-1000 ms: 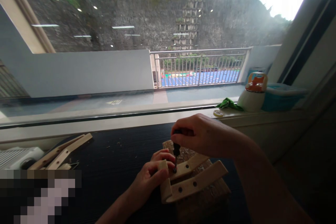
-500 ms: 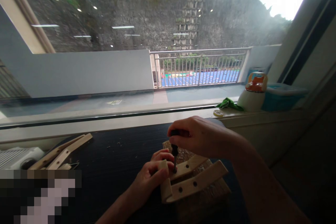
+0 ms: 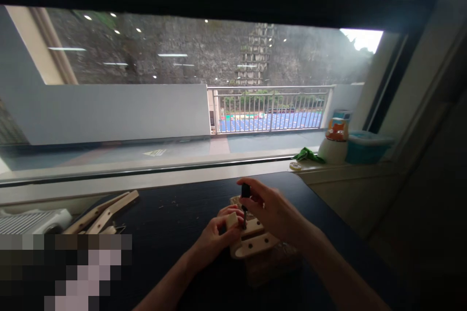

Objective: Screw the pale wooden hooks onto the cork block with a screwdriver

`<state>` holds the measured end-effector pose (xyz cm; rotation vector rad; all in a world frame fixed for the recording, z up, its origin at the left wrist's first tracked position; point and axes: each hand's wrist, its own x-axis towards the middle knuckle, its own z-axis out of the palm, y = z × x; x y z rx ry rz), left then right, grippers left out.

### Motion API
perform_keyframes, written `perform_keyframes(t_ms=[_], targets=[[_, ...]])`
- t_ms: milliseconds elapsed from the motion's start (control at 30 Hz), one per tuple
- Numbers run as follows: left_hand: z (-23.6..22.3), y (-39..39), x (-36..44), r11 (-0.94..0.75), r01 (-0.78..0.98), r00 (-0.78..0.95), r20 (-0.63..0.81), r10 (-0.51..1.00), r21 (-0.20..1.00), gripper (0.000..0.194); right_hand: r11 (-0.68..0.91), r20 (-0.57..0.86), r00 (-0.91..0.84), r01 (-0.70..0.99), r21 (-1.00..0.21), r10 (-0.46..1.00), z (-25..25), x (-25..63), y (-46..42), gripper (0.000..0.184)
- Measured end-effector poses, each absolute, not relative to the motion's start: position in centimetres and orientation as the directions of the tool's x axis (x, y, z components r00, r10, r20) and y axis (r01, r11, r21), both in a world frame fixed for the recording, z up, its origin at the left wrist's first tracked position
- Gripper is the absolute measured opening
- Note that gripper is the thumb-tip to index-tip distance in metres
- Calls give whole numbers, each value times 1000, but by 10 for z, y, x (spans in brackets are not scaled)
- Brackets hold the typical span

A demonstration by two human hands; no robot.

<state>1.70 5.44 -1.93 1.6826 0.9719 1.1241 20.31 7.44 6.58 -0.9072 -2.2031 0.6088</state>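
Note:
My right hand [image 3: 272, 209] is closed round the black handle of a screwdriver [image 3: 245, 191], which stands nearly upright. Its metal shaft runs down to a dark hole in a pale wooden piece [image 3: 260, 244]; the tip itself is too small to make out. That piece has two long bars with several dark holes and a rounded end. Pressed against its left end, my left hand [image 3: 218, 234] grips the wood near a short upright part, fingers close to the shaft. Beneath lies a rough brown block [image 3: 235, 200], mostly hidden by the wood and my hands.
More drilled wooden bars [image 3: 109, 214] lie on the dark table [image 3: 171, 226] at left, beside a white ribbed device [image 3: 36, 222]. Along the sill are a green cloth [image 3: 308, 155], a tape roll [image 3: 295, 166], a white container with an orange top [image 3: 333, 146] and a teal box [image 3: 368, 148].
My view has tilted up, with more window frame showing. My right hand has turned round the screwdriver, so more of the handle shows. The left hand keeps its hold on the wooden piece.

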Motion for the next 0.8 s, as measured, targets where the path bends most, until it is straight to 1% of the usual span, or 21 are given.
perform_keyframes(t_ms=[100,167,233,333,367,567,700,800], targets=[[-21,55,19,-266,67,231,244,942,962,47,650,410,-513,491,-580,754,67,198,74,33],[-22,53,22,-266,41,230,250,941,963,49,649,420,-498,519,-556,759,71,194,74,32],[-24,49,25,-248,4,224,241,944,969,59,642,411,-495,550,-534,765,76,189,74,30],[-28,41,30,-247,-18,151,246,957,969,82,626,391,-489,600,-497,779,81,184,70,27],[-30,39,31,-247,-14,127,246,961,969,86,623,384,-490,613,-486,782,82,183,68,28],[-37,33,35,-301,13,116,297,948,954,69,633,368,-516,649,-422,774,83,179,67,29],[-38,32,37,-363,65,124,353,927,930,46,646,372,-530,655,-393,763,83,178,67,30],[-35,22,30,-376,52,156,364,918,925,42,662,357,-559,654,-366,749,85,176,54,25]])
